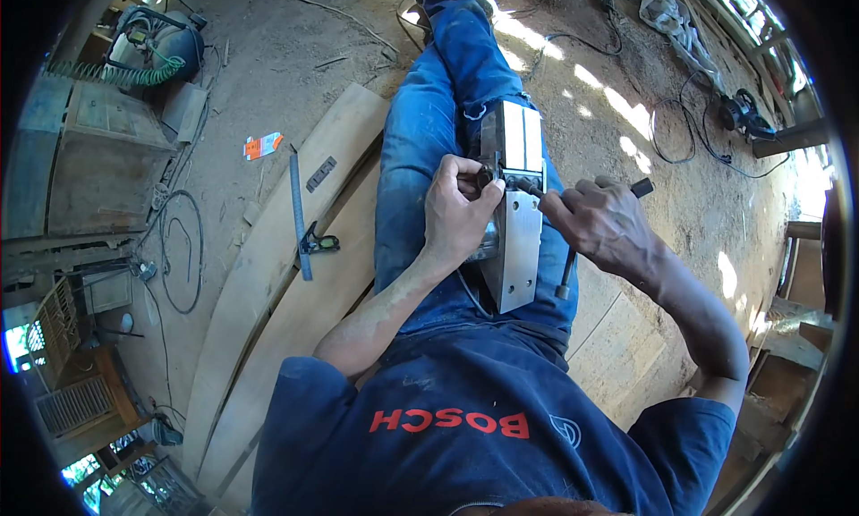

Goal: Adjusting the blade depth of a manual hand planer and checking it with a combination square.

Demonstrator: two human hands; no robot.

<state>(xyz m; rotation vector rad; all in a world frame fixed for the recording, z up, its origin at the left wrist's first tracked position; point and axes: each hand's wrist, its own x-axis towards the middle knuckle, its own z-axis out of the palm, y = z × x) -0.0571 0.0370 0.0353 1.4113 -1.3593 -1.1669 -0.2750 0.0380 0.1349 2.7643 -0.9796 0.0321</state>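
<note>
An electric planer [518,257] lies across my lap with its flat metal sole plates facing up. My left hand [458,214] is closed at its left side, thumb and fingers pinching the planer near the cutter drum, in the gap between the two plates. My right hand [604,219] is wrapped round a dark socket wrench with several arms [569,274]. One arm of the wrench points into the cutter gap beside my left thumb; another hangs down toward my thigh. The exact contact at the drum is hidden by my fingers.
Long wooden boards [268,266] lie to my left, bearing a combination square [302,221] and a dark slotted strip [320,173]. Beyond are an orange-and-white packet [263,147] and a compressor [161,46] with a green coiled hose. At far right sits a corded power tool [744,115].
</note>
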